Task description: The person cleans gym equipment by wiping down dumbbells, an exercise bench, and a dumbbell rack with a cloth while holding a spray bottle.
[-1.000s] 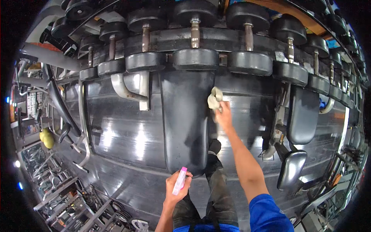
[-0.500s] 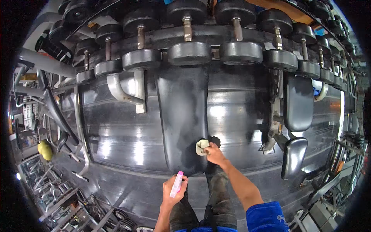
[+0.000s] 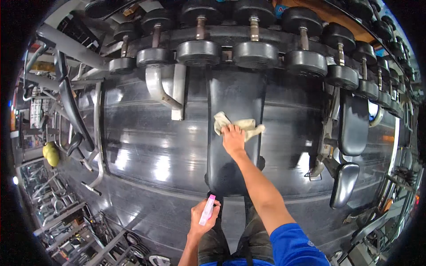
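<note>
A padded black bench point(image 3: 230, 173) stretches away in front of me, its far end under the dumbbell rack. My right hand point(image 3: 233, 138) presses a cream cloth point(image 3: 242, 125) onto the middle of the bench pad, fingers bent over the fabric. One end of the cloth hangs toward the pad's right edge. My left hand point(image 3: 203, 216) is closed around a bottle point(image 3: 207, 210) with a pink top and a pale body, held low by the near end of the bench. Its lower part is hidden in the palm.
Several black dumbbells point(image 3: 255, 54) line the rack across the far side. A second black bench point(image 3: 354, 124) stands at the right. Grey metal frames point(image 3: 98, 128) and a yellow-green round object point(image 3: 51, 154) are at the left. Dark shiny floor point(image 3: 146, 146) lies between.
My right hand has moved from the near right edge of the bench forward to its middle, and the cloth is now spread out. The view has shifted; my left hand keeps the bottle.
</note>
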A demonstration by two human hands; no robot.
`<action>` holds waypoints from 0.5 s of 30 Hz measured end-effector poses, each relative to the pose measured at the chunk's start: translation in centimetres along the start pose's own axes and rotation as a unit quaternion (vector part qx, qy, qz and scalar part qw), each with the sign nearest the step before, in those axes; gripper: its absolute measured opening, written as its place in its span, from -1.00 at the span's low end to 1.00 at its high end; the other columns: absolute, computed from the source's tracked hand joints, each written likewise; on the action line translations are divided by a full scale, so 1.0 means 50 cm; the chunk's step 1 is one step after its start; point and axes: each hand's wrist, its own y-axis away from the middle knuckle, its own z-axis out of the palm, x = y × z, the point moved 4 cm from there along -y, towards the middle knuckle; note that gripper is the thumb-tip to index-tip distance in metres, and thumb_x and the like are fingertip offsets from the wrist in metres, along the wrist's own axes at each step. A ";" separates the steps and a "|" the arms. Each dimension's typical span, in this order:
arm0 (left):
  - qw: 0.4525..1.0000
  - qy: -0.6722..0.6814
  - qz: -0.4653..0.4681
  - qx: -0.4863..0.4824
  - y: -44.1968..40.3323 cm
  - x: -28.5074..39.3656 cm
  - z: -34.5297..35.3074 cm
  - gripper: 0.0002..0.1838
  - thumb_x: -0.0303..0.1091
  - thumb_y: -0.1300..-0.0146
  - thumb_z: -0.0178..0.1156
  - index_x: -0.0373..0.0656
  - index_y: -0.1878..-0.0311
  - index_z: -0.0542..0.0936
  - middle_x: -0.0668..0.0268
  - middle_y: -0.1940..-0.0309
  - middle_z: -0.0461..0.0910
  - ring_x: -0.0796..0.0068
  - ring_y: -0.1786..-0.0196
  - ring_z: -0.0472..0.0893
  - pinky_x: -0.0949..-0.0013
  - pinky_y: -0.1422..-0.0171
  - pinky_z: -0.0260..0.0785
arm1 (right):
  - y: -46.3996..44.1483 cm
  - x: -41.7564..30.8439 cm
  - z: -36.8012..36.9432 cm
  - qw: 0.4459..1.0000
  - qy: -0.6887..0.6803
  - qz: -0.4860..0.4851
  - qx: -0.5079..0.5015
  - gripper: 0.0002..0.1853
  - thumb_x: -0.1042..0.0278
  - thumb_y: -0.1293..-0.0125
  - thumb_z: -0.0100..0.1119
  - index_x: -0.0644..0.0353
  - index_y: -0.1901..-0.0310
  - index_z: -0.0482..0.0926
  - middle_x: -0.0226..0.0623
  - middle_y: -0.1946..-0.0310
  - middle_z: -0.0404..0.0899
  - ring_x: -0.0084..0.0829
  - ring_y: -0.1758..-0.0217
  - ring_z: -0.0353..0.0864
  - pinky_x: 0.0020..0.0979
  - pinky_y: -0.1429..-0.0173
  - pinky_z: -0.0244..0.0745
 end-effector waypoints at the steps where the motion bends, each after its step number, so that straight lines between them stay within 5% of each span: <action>1: 1.000 -0.008 0.016 0.008 0.002 -0.002 -0.014 -0.90 -0.53 -0.19 0.30 -0.22 0.21 0.65 0.28 0.48 0.62 0.54 0.52 0.58 0.43 0.38 0.41 | 0.026 -0.014 0.022 1.000 -0.006 0.002 -0.005 -0.84 0.28 -0.29 0.10 -0.02 0.12 0.57 -0.40 0.04 0.50 -0.28 -0.13 0.46 -0.02 -0.19 0.34; 5: 0.998 0.040 -0.035 0.022 0.021 -0.037 -0.057 -0.88 -0.54 -0.17 0.30 -0.21 0.20 0.66 0.28 0.47 0.63 0.56 0.50 0.58 0.44 0.37 0.41 | 0.173 -0.035 0.050 0.994 -0.016 -0.092 -0.063 -0.89 0.28 -0.23 0.14 -0.03 0.24 0.64 -0.41 0.12 0.61 -0.28 -0.09 0.54 -0.06 -0.14 0.42; 8: 0.999 -0.013 0.017 0.024 0.024 -0.026 -0.089 -0.87 -0.54 -0.16 0.31 -0.20 0.20 0.67 0.29 0.47 0.63 0.57 0.51 0.56 0.44 0.37 0.41 | 0.206 -0.024 0.075 0.977 -0.064 -0.111 -0.167 -0.89 0.29 -0.18 0.16 -0.07 0.30 0.66 -0.32 0.21 0.65 -0.19 -0.01 0.62 -0.09 -0.05 0.52; 10: 0.999 0.031 -0.003 0.038 0.029 -0.034 -0.100 -0.87 -0.54 -0.15 0.31 -0.19 0.21 0.67 0.29 0.47 0.63 0.57 0.52 0.54 0.44 0.37 0.40 | 0.145 -0.018 0.056 0.963 -0.145 -0.004 -0.227 -0.87 0.25 -0.18 0.15 -0.06 0.32 0.69 -0.21 0.29 0.70 -0.10 0.09 0.69 -0.09 0.05 0.58; 11: 0.998 0.051 -0.014 0.041 0.032 -0.041 -0.106 -0.87 -0.54 -0.15 0.31 -0.19 0.21 0.67 0.30 0.47 0.62 0.57 0.52 0.54 0.44 0.38 0.39 | 0.102 -0.034 0.013 0.957 -0.150 0.046 -0.243 -0.82 0.19 -0.25 0.08 -0.07 0.25 0.67 -0.21 0.12 0.68 -0.06 -0.03 0.64 -0.05 -0.05 0.57; 15: 0.999 0.031 -0.017 0.013 0.040 -0.094 -0.119 -0.86 -0.54 -0.15 0.32 -0.20 0.20 0.67 0.29 0.46 0.63 0.57 0.49 0.55 0.44 0.36 0.41 | -0.027 -0.105 -0.071 0.991 -0.110 -0.040 0.064 -0.86 0.28 -0.25 0.13 -0.02 0.20 0.63 -0.28 0.09 0.55 -0.11 -0.06 0.56 0.01 -0.06 0.52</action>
